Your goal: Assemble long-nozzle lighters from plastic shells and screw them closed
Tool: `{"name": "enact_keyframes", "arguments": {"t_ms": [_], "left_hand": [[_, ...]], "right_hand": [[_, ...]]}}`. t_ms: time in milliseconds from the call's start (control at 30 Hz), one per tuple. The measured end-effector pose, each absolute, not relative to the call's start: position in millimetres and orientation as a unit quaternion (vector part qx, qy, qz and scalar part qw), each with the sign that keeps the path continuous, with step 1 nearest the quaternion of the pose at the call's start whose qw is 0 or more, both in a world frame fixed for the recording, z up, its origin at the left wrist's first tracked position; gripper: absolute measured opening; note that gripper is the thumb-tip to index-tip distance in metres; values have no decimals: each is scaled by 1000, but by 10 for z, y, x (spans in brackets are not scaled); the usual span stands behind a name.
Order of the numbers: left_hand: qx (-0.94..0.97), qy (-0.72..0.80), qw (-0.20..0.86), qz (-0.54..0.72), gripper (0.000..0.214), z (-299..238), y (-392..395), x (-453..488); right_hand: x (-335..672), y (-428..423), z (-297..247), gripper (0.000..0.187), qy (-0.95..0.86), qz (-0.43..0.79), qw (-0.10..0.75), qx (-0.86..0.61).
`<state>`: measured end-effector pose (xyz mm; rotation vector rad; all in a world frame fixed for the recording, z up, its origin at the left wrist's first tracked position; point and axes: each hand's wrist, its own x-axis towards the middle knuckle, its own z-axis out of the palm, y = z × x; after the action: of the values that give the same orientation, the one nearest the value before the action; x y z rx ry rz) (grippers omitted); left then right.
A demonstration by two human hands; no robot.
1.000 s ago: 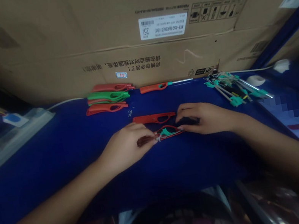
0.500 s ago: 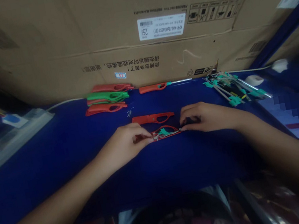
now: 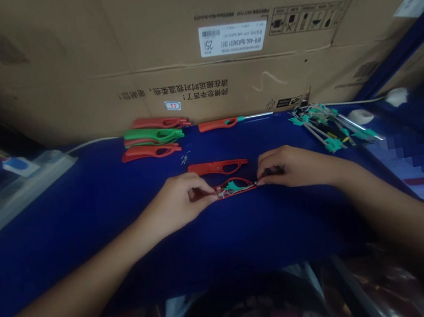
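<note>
At the centre of the frame, on the blue table (image 3: 83,219), your two hands hold one open shell (image 3: 237,187), red with a teal part inside. Your left hand (image 3: 176,203) pinches its left end and your right hand (image 3: 297,166) pinches its right end. One second shell (image 3: 217,167) lies just above it. Higher and to the left is a pile (image 3: 150,136) where I count two red pieces and one green. One lighter (image 3: 226,122) lies to the right of the pile. At the upper right, the rods (image 3: 330,129) are too tangled to count.

The held shell (image 3: 247,189) is red with a teal trigger (image 3: 234,185), the table (image 3: 83,219) blue.
</note>
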<state>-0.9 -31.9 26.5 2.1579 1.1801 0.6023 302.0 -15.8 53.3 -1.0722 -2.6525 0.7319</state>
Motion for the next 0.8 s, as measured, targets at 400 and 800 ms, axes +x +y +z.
{"name": "enact_keyframes", "arguments": {"t_ms": [400, 800], "left_hand": [[819, 437, 294, 228, 15, 326, -290, -50], [818, 465, 269, 206, 13, 290, -279, -42]], "right_hand": [[2989, -164, 539, 13, -902, 228, 95, -353], [3006, -179, 559, 12, -901, 245, 107, -341]]}}
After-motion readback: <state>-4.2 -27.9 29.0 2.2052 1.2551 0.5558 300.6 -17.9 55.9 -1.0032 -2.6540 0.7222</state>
